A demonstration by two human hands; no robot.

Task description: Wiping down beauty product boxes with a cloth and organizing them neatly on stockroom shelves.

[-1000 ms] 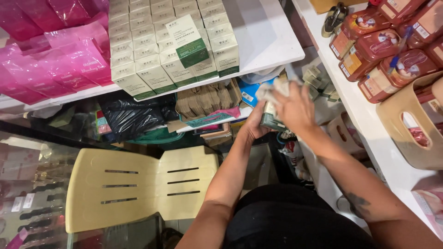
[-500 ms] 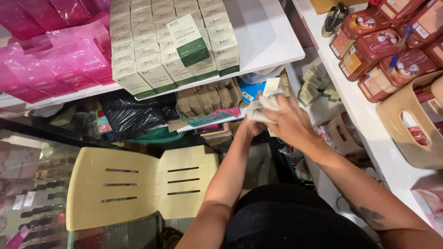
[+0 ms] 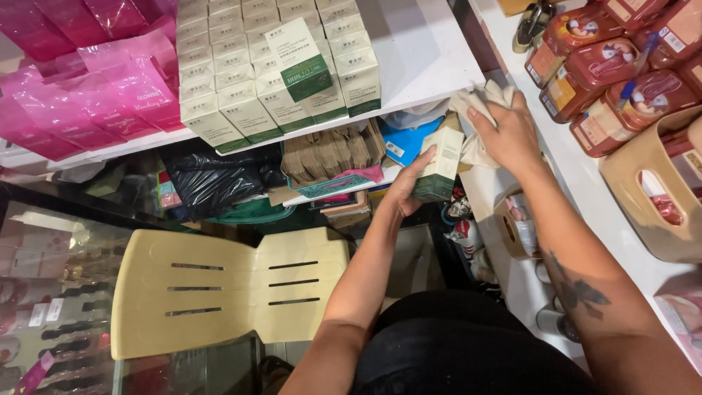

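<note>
Holding a small white-and-green carton (image 3: 439,165) upright, the left hand (image 3: 406,192) grips it from below and behind, fingers wrapped on its near side. The right hand (image 3: 510,133), just beside and slightly beyond the carton, clutches a crumpled pale cloth (image 3: 479,110) that touches the carton's top edge. Beyond the left hand, rows of matching cartons (image 3: 248,80) stand on a white shelf (image 3: 420,58). Near the left forearm sits a cream plastic chair (image 3: 227,292); right of the right hand lie red packages (image 3: 614,80).
</note>
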